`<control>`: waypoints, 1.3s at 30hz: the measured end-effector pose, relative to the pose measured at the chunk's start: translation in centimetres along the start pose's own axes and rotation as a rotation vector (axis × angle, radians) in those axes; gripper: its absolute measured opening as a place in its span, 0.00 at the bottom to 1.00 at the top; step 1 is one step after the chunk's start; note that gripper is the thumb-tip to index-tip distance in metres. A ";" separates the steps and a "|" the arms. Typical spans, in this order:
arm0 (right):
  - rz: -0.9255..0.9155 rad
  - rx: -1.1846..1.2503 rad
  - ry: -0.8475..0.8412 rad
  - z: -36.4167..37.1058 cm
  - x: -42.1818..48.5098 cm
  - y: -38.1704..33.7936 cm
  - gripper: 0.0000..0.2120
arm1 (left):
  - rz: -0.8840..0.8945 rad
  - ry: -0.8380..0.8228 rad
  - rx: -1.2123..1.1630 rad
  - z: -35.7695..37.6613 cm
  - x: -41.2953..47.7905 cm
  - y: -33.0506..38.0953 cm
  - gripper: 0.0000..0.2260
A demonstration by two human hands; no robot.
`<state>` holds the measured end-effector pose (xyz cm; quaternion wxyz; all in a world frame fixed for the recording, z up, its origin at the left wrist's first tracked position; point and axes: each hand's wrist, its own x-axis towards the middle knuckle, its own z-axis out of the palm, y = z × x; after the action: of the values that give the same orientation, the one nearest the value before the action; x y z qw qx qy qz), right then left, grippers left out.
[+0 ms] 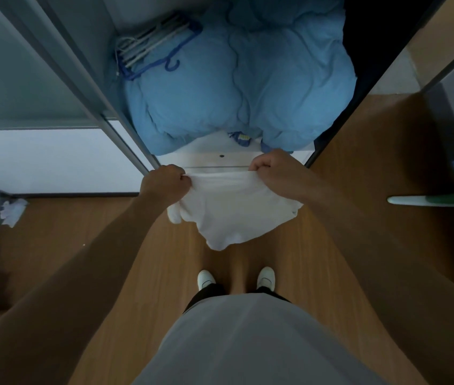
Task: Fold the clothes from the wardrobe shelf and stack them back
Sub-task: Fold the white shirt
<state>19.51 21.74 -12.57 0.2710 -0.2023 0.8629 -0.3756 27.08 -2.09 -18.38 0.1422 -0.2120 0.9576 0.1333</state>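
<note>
in front of the open wardrobe, left hand (164, 181) and right hand (268, 167) each pinch the top edge of a white garment (231, 215), fingers curled tight. its held edge runs left to right between the fists; the rest hangs toward the floor (95, 245). wardrobe shelf (220, 151) just beyond holds a blue duvet (234, 87) and hangers (150, 48).
</note>
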 end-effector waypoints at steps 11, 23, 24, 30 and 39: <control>0.036 -0.290 -0.368 -1.2 -0.7 0.5 0.09 | 0.187 -0.039 -0.283 -0.9 -0.2 3.0 0.11; -0.079 -0.186 -0.512 -1.0 -1.2 1.5 0.12 | 0.219 -0.033 -0.769 0.7 0.5 6.0 0.11; -0.063 -0.150 -0.485 -1.0 -1.2 1.6 0.12 | 0.187 -0.091 -0.919 0.9 0.4 6.4 0.10; 0.018 0.031 -0.328 -1.6 -0.9 2.0 0.14 | -0.016 -0.287 -1.449 3.7 -0.7 6.6 0.07; 0.070 0.359 -0.342 -2.2 -0.8 1.2 0.15 | 0.152 -0.712 -1.505 4.6 -2.5 5.4 0.37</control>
<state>18.58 24.09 -11.99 0.4574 -0.1815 0.7305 -0.4735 27.87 4.99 -20.73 0.2474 -0.1305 0.5223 0.8056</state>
